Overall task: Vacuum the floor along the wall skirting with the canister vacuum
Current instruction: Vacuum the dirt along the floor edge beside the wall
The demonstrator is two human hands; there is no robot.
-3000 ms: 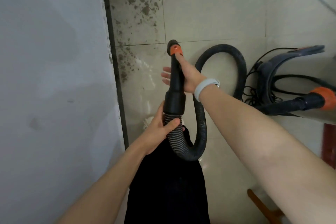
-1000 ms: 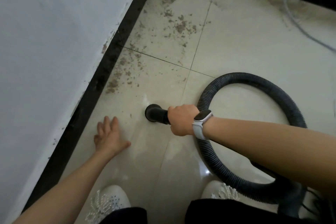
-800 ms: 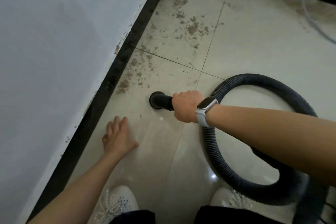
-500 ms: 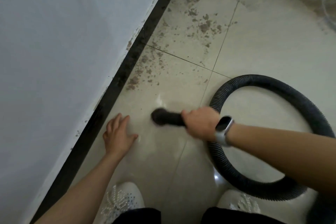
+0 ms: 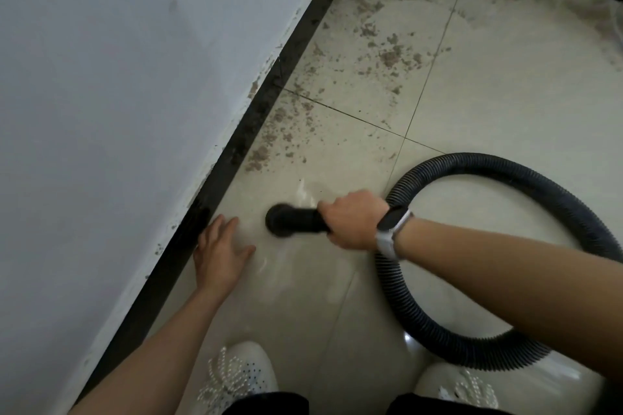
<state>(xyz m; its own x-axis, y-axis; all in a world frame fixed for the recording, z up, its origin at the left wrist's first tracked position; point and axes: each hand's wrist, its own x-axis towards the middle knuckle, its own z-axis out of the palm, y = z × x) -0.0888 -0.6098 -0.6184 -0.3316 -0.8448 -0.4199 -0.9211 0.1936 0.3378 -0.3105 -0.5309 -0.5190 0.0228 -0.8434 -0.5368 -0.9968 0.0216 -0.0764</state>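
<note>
We find the right hand (image 5: pixel 354 221) gripping the black nozzle (image 5: pixel 290 221) on the floor tiles (image 5: pixel 505 94) near the skirting (image 5: pixel 236 152); left hand (image 5: pixel 217 253) lies flat, fingers straight, beside it.

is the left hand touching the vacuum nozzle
Apart. The head view shows bare tile between the left hand, flat on the floor by the skirting, and the nozzle gripped by the right hand.
</note>
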